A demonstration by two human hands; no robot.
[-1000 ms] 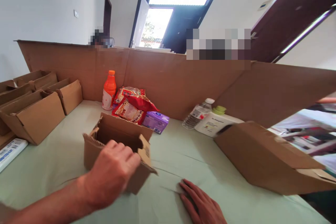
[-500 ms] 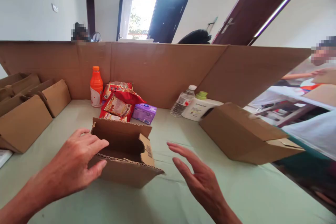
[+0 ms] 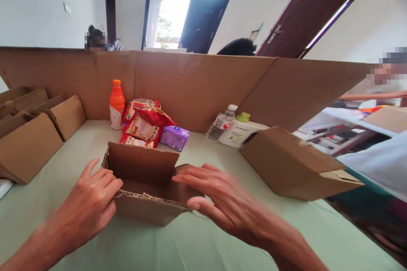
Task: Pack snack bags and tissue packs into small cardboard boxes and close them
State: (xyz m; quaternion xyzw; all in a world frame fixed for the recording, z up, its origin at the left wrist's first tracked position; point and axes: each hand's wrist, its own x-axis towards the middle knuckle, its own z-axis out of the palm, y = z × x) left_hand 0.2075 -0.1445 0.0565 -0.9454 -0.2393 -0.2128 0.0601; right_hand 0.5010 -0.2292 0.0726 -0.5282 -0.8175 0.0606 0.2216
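Observation:
An open cardboard box (image 3: pixel 146 209) stands upright on the pale green table in front of me, its inside dark and without visible contents. My left hand (image 3: pixel 95 192) is closed at its left end, fingers curled over the near left corner and thumb by the outside of the near wall. At the right end, my right hand (image 3: pixel 219 199) is open, its outstretched fingers lying over the right flap (image 3: pixel 186 190), which leans outward. Behind the box are red snack bags (image 3: pixel 144 127), a purple carton (image 3: pixel 174 137) and an orange bottle (image 3: pixel 117 103).
Several open cardboard boxes (image 3: pixel 28 146) stand at the left. Toward the right are a clear water bottle (image 3: pixel 221 123), a white bottle with a green cap (image 3: pixel 240 133) and another cardboard box (image 3: pixel 295 165). A cardboard screen (image 3: pixel 197 89) closes the back; a person sits beyond its right end.
My right hand has moved left onto the box's right flap, which now leans outward instead of inward. My left hand has curled over the left end, and the box has shifted slightly left.

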